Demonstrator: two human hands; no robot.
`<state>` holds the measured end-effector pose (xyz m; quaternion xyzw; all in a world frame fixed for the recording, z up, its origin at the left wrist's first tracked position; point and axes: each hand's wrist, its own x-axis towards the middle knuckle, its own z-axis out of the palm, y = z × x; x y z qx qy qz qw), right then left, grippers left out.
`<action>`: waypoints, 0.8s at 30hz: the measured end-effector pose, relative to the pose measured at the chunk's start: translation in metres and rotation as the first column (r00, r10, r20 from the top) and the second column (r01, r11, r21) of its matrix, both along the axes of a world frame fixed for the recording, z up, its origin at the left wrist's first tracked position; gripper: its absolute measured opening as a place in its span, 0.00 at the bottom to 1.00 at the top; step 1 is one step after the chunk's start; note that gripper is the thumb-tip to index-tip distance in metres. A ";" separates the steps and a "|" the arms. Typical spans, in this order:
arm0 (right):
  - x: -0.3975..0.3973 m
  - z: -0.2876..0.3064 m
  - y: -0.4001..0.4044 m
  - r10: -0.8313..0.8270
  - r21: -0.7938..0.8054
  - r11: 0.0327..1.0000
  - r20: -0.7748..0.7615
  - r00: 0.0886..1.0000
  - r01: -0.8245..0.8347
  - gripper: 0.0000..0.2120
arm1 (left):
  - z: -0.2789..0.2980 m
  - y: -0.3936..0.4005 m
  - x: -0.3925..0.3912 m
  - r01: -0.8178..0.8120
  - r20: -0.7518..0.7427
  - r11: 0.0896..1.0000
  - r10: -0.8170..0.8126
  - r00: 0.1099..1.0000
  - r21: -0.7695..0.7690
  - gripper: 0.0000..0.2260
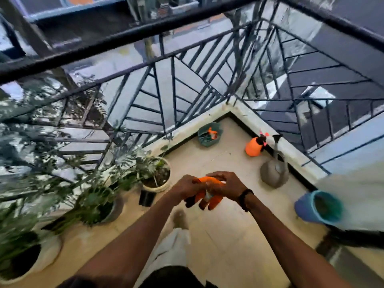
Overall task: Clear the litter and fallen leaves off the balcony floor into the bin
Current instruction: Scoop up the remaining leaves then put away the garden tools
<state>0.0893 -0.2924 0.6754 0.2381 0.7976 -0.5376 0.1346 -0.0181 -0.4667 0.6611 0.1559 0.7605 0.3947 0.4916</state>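
Note:
Both my hands meet over the balcony floor point(228, 235) and grip an orange glove point(209, 196) with dark fingertips. My left hand point(185, 189) holds its left side and my right hand point(228, 183) covers its top; the glove's fingers hang down. A blue-green bin point(320, 206) stands at the right by the wall. A green dish point(209, 135) with orange bits in it lies in the far corner. No loose leaves show clearly on the beige tiles; the frame is blurred.
Several potted plants point(153, 175) line the left railing. An orange spray bottle point(254, 145) and a grey watering can point(274, 169) stand along the right ledge. A black metal railing point(187, 80) encloses the corner. My white trouser leg and foot point(176, 242) are below.

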 end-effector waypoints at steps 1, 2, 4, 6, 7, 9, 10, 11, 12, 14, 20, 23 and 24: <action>-0.013 -0.008 0.017 -0.010 0.025 1.000 0.014 1.000 0.009 0.22 | -0.010 0.020 -0.013 0.011 -0.013 1.000 -0.011 1.000 -0.021 0.23; -0.026 -0.015 0.032 -0.013 0.051 0.999 0.046 0.999 0.010 0.24 | -0.021 0.036 -0.025 0.009 -0.025 0.999 -0.010 1.000 -0.036 0.23; -0.054 -0.032 0.063 0.013 0.109 0.994 0.110 0.994 -0.025 0.26 | -0.044 0.068 -0.053 -0.012 -0.035 1.000 0.011 0.999 -0.016 0.22; -0.086 -0.043 0.093 0.023 0.153 0.987 0.180 0.983 -0.051 0.30 | -0.064 0.101 -0.083 -0.024 -0.015 1.000 0.023 1.000 -0.017 0.22; -0.102 -0.052 0.108 0.037 0.170 0.983 0.204 0.978 -0.072 0.30 | -0.068 0.116 -0.098 -0.019 -0.008 1.000 0.018 1.000 -0.025 0.22; -0.134 -0.065 0.135 0.098 0.187 0.971 0.259 0.961 -0.150 0.26 | -0.072 0.146 -0.127 -0.015 0.020 0.999 0.016 1.000 -0.049 0.22; -0.151 -0.070 0.148 0.136 0.204 0.959 0.280 0.950 -0.198 0.24 | -0.074 0.161 -0.141 -0.020 0.024 0.997 0.022 0.999 -0.073 0.23; -0.169 -0.079 0.162 0.157 0.214 0.951 0.289 0.944 -0.224 0.22 | -0.079 0.178 -0.158 -0.032 0.037 0.995 0.035 0.999 -0.090 0.26; -0.185 -0.084 0.175 0.155 0.218 0.950 0.298 0.942 -0.225 0.20 | -0.087 0.193 -0.173 -0.038 0.042 0.995 0.042 0.998 -0.098 0.30; -0.214 -0.099 0.198 0.120 0.213 0.958 0.309 0.943 -0.192 0.16 | -0.105 0.217 -0.199 -0.059 0.051 0.992 0.065 0.997 -0.116 0.36; -0.310 -0.212 0.292 -0.156 0.227 0.970 0.330 0.931 0.082 0.19 | -0.188 0.299 -0.280 -0.178 -0.141 0.968 0.154 0.978 -0.177 0.20; -0.360 -0.325 0.346 -0.159 0.201 0.975 0.354 0.922 0.091 0.33 | -0.271 0.337 -0.323 -0.222 -0.151 0.956 0.195 0.969 -0.193 0.16; -0.376 -0.363 0.360 -0.152 0.220 0.973 0.353 0.923 0.075 0.35 | -0.303 0.348 -0.333 -0.244 -0.142 0.948 0.218 0.966 -0.203 0.16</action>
